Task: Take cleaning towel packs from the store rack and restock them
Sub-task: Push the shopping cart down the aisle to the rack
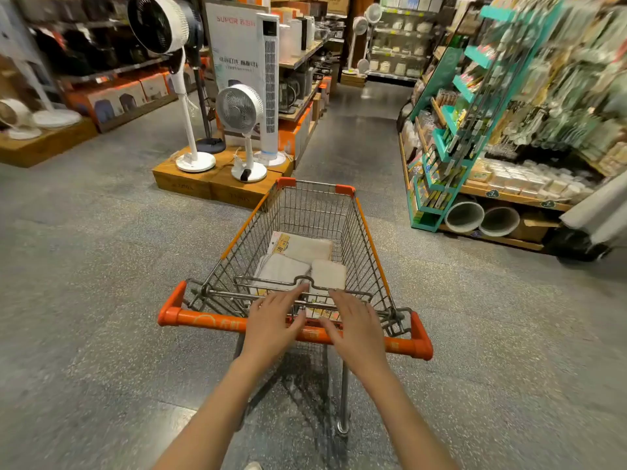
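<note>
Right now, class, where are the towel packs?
In the head view, the towel packs lie inside the shopping cart, centre frame, just beyond both hands.

Both open hands [274,320] [353,320] over cart handle [210,321]; towel packs [305,259] inside.

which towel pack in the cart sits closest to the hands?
The small square pack at the near right of the cart, just beyond the right hand. The other two lie farther left and ahead.

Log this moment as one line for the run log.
left hand: open, on cart handle | right hand: open, on handle | towel packs: in cart
</note>
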Available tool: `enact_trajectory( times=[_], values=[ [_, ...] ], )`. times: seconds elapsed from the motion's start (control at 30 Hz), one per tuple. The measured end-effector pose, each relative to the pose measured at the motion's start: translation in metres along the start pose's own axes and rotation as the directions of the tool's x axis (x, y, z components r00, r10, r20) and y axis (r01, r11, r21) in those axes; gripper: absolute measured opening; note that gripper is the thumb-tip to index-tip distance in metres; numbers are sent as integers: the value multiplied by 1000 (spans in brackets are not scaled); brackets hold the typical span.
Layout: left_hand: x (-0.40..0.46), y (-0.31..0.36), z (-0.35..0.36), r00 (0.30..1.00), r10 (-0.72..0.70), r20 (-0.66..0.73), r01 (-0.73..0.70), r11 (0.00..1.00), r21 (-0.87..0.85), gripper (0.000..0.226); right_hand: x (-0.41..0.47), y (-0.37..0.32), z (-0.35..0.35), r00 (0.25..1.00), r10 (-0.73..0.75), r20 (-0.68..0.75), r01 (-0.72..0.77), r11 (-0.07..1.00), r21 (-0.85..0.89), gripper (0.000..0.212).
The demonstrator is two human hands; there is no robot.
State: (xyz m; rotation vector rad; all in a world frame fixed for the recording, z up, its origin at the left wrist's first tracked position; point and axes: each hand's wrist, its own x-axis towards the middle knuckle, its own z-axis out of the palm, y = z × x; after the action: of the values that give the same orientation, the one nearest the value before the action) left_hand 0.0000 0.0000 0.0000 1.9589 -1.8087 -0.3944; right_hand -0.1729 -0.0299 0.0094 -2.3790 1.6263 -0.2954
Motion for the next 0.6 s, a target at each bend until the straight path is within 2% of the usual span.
enact_trajectory(
  times=[0.1, 0.17, 0.27, 0.37, 0.47, 0.53, 0.6],
  values=[
    [-12, -2, 13, 999, 20, 31, -25, 982, 189, 68, -12, 5, 14, 1000, 14, 15, -13, 997, -72, 69],
    [-15, -5, 19, 999, 27, 31, -34, 966, 255, 74, -18, 9, 23, 1000, 15, 4, -15, 992, -123, 75],
    [-11, -10, 22, 997, 83, -5, -79, 960, 268, 77, -14, 13, 27, 999, 25, -45, -31, 992, -125, 75],
    [-7, -15, 30, 994, 101, -46, -83, 953, 292, 68, -9, 16, 29, 996, 38, -80, -50, 986, -158, 72],
    [3, -13, 35, 996, 82, -40, -65, 947, 315, 57, -1, 19, 27, 998, 37, -48, -45, 983, -177, 86],
    [12, -10, 36, 998, 63, -27, -52, 950, 308, 59, 7, 24, 24, 999, 39, -18, -41, 983, -180, 94],
    [22, -5, 35, 999, 38, 0, -36, 953, 302, 61, 18, 27, 19, 999, 52, 5, -50, 981, -190, 89]
  ],
)
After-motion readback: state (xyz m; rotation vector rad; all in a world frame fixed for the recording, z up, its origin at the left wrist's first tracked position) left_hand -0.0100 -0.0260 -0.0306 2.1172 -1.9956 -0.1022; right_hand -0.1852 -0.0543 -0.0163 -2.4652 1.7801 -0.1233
